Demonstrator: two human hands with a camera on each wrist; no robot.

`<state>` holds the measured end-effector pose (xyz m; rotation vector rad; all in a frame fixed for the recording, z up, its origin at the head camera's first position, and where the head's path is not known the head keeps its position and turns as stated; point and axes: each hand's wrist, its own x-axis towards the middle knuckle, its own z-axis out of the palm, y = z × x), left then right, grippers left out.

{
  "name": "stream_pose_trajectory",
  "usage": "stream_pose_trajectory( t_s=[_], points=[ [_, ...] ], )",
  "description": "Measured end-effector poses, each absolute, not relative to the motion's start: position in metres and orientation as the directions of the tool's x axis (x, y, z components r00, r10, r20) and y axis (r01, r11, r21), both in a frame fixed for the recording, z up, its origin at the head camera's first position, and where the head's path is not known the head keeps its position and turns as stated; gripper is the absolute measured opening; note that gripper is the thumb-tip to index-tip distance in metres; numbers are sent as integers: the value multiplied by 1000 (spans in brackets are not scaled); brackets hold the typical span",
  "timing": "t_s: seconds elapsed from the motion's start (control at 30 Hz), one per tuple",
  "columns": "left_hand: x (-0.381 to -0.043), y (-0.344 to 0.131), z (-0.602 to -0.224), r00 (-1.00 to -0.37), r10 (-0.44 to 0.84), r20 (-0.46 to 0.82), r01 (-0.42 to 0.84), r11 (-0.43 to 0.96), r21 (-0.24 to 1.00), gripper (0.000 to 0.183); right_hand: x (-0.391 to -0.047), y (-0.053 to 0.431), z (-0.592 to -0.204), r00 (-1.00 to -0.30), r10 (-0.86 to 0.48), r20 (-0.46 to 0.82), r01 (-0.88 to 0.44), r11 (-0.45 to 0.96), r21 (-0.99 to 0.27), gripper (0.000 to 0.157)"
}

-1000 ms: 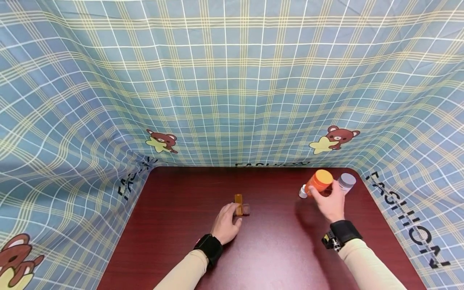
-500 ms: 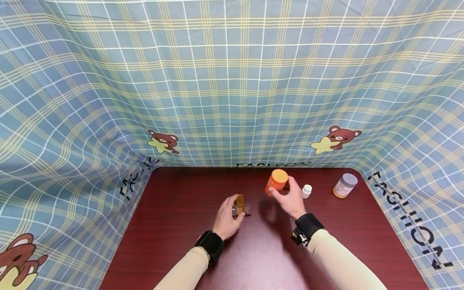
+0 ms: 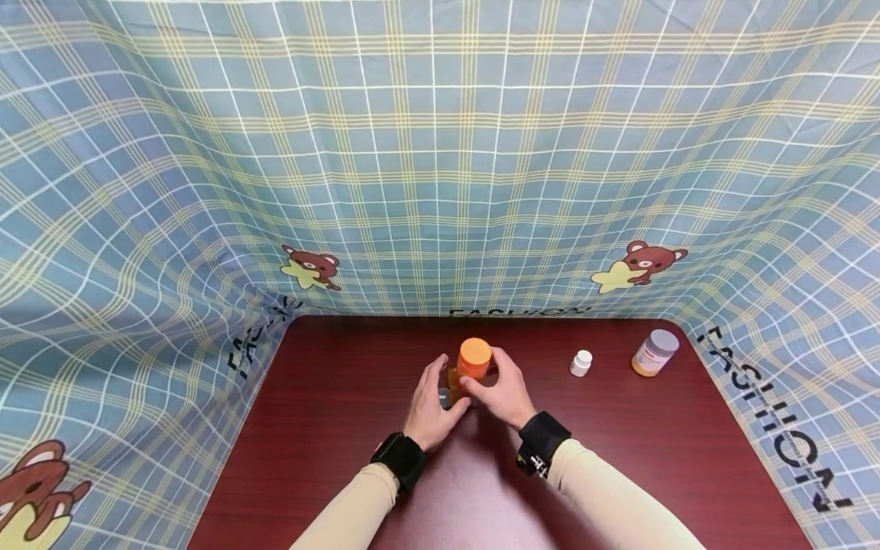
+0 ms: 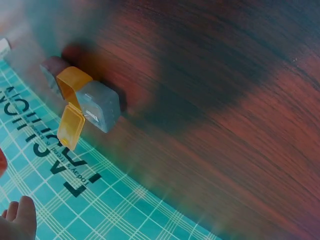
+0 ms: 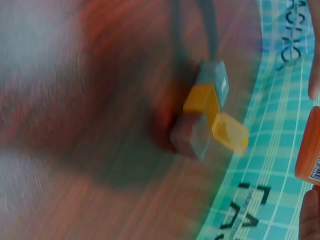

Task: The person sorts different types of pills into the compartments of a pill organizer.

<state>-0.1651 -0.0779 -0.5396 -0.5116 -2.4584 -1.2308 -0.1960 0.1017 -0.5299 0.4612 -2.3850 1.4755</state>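
Note:
My right hand (image 3: 505, 389) grips an orange bottle (image 3: 474, 357) with an orange cap, between thumb and fingers. It is held over a small pill box (image 3: 452, 378), which it partly hides in the head view. In the right wrist view the pill box (image 5: 202, 100) shows a row of coloured compartments; the amber middle one has its lid (image 5: 230, 132) flipped open. Beside the pill box and just left of the bottle, my left hand (image 3: 431, 409) is spread, thumb and fingers apart. The left wrist view shows the pill box (image 4: 82, 92) standing on the table, apart from the visible fingers (image 4: 25, 217).
A small white bottle (image 3: 580, 363) stands to the right on the dark red table (image 3: 330, 428). Farther right is a jar with a grey lid (image 3: 655, 353). Checked cloth (image 3: 440, 191) hangs around the table's back and sides.
My right hand has carried the orange bottle left from near the white bottle to the pill box. My left hand's fingers have lifted off the box and spread; the amber lid came into view open.

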Motion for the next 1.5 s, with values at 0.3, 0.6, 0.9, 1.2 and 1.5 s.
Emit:
stream_pose_trajectory(
  t_s=[0.3, 0.6, 0.9, 1.2, 1.5],
  points=[
    [-164, -77, -541, -916, 156, 369, 392, 547, 740, 88, -182, 88, -535, -918, -191, 346, -396, 422, -816, 57],
    [-160, -74, -541, -918, 119, 379, 381, 531, 757, 78, -176, 82, -535, -906, -239, 349, -420, 402, -814, 55],
    [-159, -70, -541, -925, 53, 376, 345, 534, 772, 63, -171, 73, -522, -905, -149, 398, -425, 304, -853, 75],
    [-157, -66, -545, -887, 75, 455, 421, 536, 732, 59, -169, 67, -515, -891, -110, 440, -445, 398, -802, 70],
    [-155, -70, -546, -904, 116, 411, 400, 567, 720, 56, -166, 66, -517, -874, -108, 473, -471, 425, -773, 67]
  ],
)
